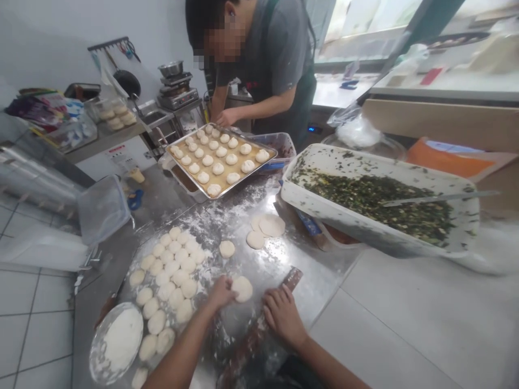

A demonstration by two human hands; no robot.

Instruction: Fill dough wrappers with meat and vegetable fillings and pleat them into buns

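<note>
My left hand (pixel 223 293) pinches the left edge of a flat round dough wrapper (pixel 242 289) just above the floured steel table. My right hand (pixel 283 313) lies over a brown wooden rolling pin (pixel 292 277), its fingers curled across the wood. The pin runs diagonally, its near part lower in the view between my forearms. Beyond the wrapper sit a single dough round (pixel 227 249) and a small overlapping group of rolled wrappers (pixel 271 226). To the left of my left hand, many floured dough pieces (pixel 172 267) lie close together.
A glass bowl of flour (pixel 121 343) stands at the near left. Ahead is a tray (pixel 221 195) of shaped buns, with a co-worker (pixel 279 70) bending over it. On the right are a white tub (pixel 320 202) of chopped green filling and a metal utensil (pixel 438 199).
</note>
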